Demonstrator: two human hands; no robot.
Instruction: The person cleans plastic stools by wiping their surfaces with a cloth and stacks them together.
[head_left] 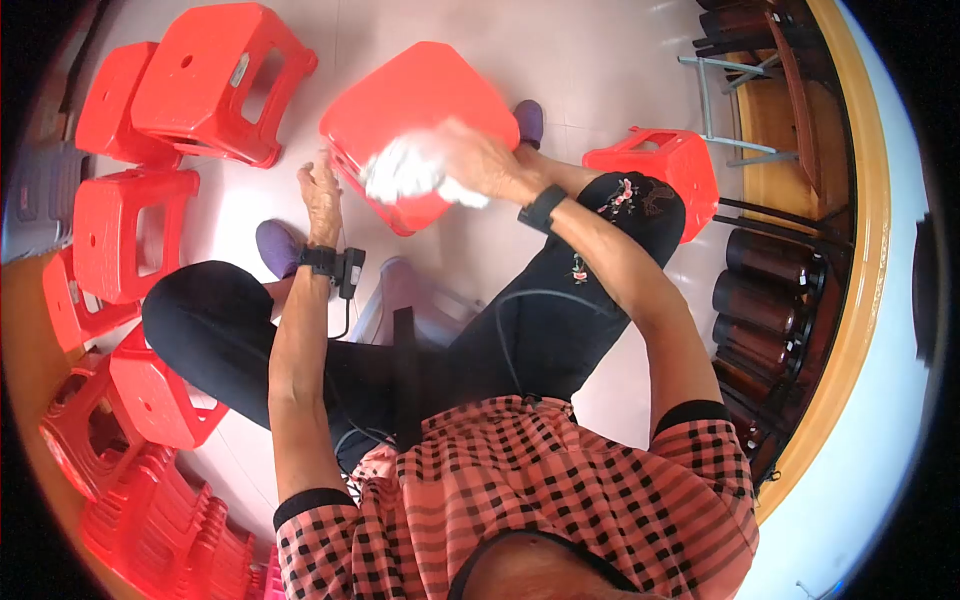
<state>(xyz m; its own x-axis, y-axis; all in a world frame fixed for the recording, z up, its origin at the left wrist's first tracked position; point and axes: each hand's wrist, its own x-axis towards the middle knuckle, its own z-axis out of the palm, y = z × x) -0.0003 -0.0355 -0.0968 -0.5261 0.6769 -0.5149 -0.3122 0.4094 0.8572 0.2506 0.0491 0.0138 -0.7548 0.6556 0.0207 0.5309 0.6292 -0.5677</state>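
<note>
A red plastic stool stands on the floor in front of my knees, its seat facing up toward the camera. My right hand is wrapped on a white cloth, which lies over the near part of the stool; hand and cloth are blurred by motion. At the stool's left side is my left hand, upright beside the edge, its fingers partly spread and no object visible in them. Whether its fingertips touch the stool cannot be made out. Both wrists wear black bands.
Red stools stand along the left, with stacked ones at the lower left. Another red stool is beside my right knee. Dark brown cylindrical items and a metal-legged folding frame line the right side.
</note>
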